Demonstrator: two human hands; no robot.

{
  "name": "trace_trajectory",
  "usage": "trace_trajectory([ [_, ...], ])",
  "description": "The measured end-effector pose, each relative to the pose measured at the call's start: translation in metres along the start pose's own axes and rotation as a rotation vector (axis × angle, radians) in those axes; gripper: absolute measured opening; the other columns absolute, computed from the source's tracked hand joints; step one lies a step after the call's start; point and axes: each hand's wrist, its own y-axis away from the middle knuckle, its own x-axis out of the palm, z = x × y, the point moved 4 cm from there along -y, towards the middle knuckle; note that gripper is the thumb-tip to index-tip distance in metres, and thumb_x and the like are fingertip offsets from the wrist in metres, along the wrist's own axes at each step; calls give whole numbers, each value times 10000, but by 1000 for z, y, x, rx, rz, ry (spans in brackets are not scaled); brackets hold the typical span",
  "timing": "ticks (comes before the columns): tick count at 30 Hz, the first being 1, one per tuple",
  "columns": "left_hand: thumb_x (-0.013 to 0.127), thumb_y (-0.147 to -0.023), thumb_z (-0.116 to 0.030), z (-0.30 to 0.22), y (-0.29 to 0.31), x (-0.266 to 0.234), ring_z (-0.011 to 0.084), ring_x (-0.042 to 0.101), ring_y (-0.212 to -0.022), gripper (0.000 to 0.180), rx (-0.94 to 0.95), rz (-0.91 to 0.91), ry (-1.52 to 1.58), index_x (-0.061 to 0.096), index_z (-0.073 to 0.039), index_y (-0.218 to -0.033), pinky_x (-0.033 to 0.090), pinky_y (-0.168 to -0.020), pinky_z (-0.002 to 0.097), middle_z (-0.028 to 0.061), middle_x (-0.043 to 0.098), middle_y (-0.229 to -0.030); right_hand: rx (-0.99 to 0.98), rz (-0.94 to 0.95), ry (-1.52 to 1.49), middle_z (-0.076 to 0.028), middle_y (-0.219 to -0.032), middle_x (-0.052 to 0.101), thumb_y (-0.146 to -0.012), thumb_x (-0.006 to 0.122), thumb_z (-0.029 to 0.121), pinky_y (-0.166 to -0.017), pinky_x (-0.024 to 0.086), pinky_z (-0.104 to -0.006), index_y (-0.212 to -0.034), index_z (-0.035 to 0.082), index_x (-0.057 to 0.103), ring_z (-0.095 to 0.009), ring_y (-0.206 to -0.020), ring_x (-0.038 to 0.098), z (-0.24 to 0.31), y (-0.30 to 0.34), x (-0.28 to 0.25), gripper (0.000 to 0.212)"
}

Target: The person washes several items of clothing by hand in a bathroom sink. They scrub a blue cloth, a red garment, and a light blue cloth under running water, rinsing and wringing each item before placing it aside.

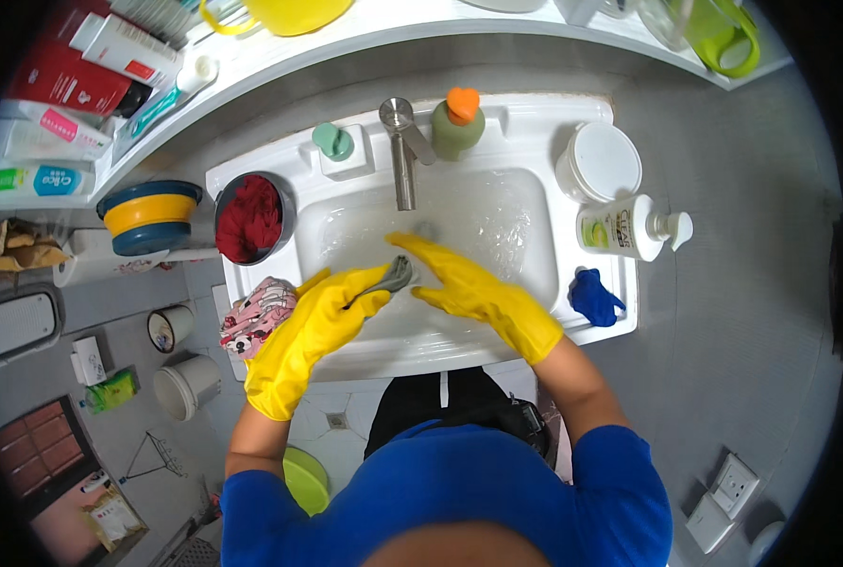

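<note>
Both of my hands wear yellow rubber gloves over the white sink. My left hand is closed on a small grey cloth, which is bunched up and sticks out past the fingers. To the right of it, my right hand has its fingers stretched out and apart, with nothing in them. A little water seems to wet the basin floor. The metal faucet points down into the basin, beyond my hands. Left of my left hand, a pink patterned cloth lies on the sink's corner.
On the left rim stands a grey bowl with dark red cloth. A soap dispenser and a green bottle flank the faucet. At right are a white tub, a pump bottle and a blue cloth. A shelf curves behind.
</note>
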Motion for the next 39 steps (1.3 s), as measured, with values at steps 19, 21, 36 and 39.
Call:
trace_trajectory([
  [19,697,-830,-411,217,-33,117,313,605,-1057,628,-692,-316,90,553,-33,-1310,467,-931,388,151,638,-1183,477,-88,760,-199,-1067,668,-875,643,366,-869,498,-426,-1201,45,618,-360,-1004,626,-169,-10,6,459],
  [21,704,-827,-403,209,-52,133,306,611,-1038,613,-725,-342,183,566,-26,-1290,471,-912,371,154,644,-1159,561,-24,782,-215,-1088,660,-867,640,360,-888,494,-448,-1186,53,622,-394,-1036,613,-171,-6,24,444],
  [36,540,-971,-315,216,-77,185,218,577,-1012,384,-364,-195,1332,549,-70,-1268,484,-860,335,119,608,-1201,426,-162,201,-225,-1132,633,-932,566,288,-876,492,-453,-1234,92,576,-415,-1024,606,-112,-10,92,361],
  [39,494,-995,-310,166,-84,172,229,572,-1112,414,-360,-72,1969,504,-86,-1342,482,-954,346,113,573,-1289,366,14,354,-204,-1128,643,-916,574,302,-868,495,-461,-1213,91,586,-391,-1027,615,-54,-15,93,365],
])
